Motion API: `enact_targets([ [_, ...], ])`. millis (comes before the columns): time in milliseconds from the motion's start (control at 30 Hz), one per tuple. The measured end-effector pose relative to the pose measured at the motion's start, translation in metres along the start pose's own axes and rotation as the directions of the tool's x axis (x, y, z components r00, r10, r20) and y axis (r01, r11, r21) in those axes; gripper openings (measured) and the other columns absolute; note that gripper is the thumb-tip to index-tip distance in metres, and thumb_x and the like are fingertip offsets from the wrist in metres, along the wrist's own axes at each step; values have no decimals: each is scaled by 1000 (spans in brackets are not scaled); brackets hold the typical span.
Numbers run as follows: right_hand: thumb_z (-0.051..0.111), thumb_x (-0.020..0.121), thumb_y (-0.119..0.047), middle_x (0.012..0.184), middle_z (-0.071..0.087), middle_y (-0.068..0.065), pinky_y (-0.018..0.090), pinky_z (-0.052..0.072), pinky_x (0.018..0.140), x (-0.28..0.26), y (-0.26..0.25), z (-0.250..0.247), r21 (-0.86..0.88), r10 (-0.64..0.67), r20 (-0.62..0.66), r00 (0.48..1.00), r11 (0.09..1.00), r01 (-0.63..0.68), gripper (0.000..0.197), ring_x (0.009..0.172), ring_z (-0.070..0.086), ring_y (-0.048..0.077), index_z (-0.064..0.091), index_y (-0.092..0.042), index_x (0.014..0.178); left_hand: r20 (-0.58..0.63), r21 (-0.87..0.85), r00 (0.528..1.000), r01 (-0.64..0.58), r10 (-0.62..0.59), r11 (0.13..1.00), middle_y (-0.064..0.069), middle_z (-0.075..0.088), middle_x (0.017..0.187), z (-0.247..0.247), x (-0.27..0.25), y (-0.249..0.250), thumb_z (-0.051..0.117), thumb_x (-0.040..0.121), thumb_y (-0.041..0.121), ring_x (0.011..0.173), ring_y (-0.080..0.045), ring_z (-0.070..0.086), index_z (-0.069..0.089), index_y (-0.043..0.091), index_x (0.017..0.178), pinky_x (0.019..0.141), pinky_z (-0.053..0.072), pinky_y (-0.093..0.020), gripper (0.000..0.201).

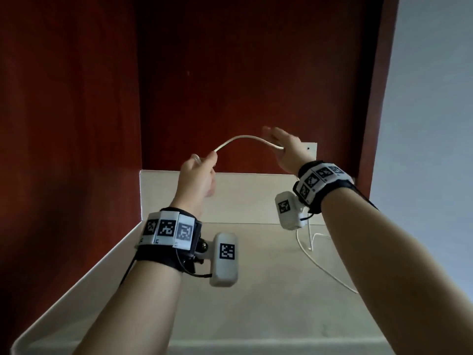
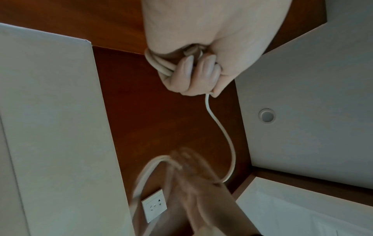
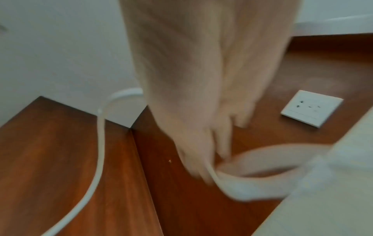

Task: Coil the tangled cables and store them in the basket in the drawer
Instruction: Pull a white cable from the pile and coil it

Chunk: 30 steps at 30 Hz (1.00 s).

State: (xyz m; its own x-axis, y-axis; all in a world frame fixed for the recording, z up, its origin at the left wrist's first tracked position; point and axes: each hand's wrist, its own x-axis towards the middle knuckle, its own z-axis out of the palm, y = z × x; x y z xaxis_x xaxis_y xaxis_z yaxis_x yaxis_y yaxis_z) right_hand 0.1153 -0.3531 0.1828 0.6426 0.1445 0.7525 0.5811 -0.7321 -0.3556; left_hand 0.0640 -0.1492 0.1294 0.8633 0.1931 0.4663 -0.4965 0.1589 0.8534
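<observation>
Above pale desk (image 1: 179, 290), L hand (image 1: 197, 180) grips round white cable (image 1: 245, 138) coils, R hand (image 1: 286, 149) pinches strand.

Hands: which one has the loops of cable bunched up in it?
The left hand. Its fingers curl round several loops of the white cable. The right hand only holds a single strand, with no loops in it.

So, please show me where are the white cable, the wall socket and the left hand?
white cable (image 1: 245, 137): head view, top of the arc between the hands.
wall socket (image 3: 310, 108): right wrist view, middle of its faceplate.
left hand (image 2: 201, 70): left wrist view, curled fingers.
</observation>
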Motion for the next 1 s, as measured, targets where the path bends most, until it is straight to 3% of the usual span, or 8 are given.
enact_targets([
  [33, 50, 96, -10, 121, 62, 5, 27, 44, 96, 0, -3, 4, 14, 55, 202, 978, 998, -59, 33, 114, 58, 22, 53, -16, 129, -4, -2, 1000, 9, -9, 1000, 11, 31, 40, -1, 1, -2, 52, 98, 26, 28, -5, 25, 39, 13, 87, 34, 17, -13, 21],
  [100, 55, 95, -24, 117, 63, -5, 29, 41, 101, -5, 5, 12, -205, 227, 584, 779, 970, -129, 27, 112, 56, 14, 59, -22, 122, -10, 10, 999, 30, -30, 999, 10, 29, 40, -5, 2, -8, 53, 97, 25, 28, -6, 24, 37, 14, 85, 34, 16, -13, 23],
  [200, 57, 92, -11, 108, 69, 1, 24, 49, 84, -18, 25, 26, -512, 461, 656, 598, 854, -96, 20, 90, 63, 13, 68, -6, 108, -27, 36, 997, 69, -68, 997, 11, 27, 37, -10, -1, -20, 54, 96, 22, 28, -7, 23, 33, 15, 79, 35, 15, -12, 28],
  [333, 56, 89, -2, 111, 66, 12, 19, 46, 56, -38, 24, 44, -499, 481, 541, 690, 844, -197, 32, 76, 60, 16, 61, 0, 120, -35, 51, 992, 126, -124, 991, 6, 27, 39, -11, -2, -36, 51, 96, 19, 27, -8, 21, 31, 16, 74, 36, 13, -11, 30],
  [567, 64, 84, -10, 74, 52, 3, 26, 40, 57, -65, -1, 94, 122, 322, 296, 899, 921, -369, 66, 56, 48, 13, 26, -6, 138, 173, 75, 946, 266, -275, 961, 7, 26, 34, -16, -23, -51, 44, 100, 22, 24, -7, 20, 42, 12, 69, 34, 12, -11, 33],
  [700, 63, 83, -8, 71, 53, -5, 24, 37, 57, -98, -6, 106, 329, 315, -110, 943, 907, -264, 33, 59, 50, 8, 41, -14, 106, 509, 114, 771, 380, -382, 918, 6, 24, 36, -35, -49, -63, 40, 101, 23, 25, -5, 15, 42, 11, 70, 35, 8, -11, 33],
  [900, 65, 85, -6, 73, 55, -9, 8, 39, 61, -155, -9, 106, 389, 186, -85, 979, 910, -140, 27, 58, 50, -4, 53, -13, 108, 710, 150, 542, 508, -450, 848, 5, 26, 35, -65, -81, -87, 49, 91, 28, 22, -4, 16, 46, 9, 74, 32, 13, -6, 26],
  [1000, 72, 81, -15, 85, 50, -13, 7, 37, 65, -177, -1, 103, 258, 144, -136, 980, 960, -105, 24, 69, 49, -6, 66, -13, 104, 751, 70, 520, 550, -407, 832, 3, 28, 35, -72, -96, -99, 44, 96, 28, 23, -6, 19, 48, 12, 70, 32, 12, -8, 30],
])
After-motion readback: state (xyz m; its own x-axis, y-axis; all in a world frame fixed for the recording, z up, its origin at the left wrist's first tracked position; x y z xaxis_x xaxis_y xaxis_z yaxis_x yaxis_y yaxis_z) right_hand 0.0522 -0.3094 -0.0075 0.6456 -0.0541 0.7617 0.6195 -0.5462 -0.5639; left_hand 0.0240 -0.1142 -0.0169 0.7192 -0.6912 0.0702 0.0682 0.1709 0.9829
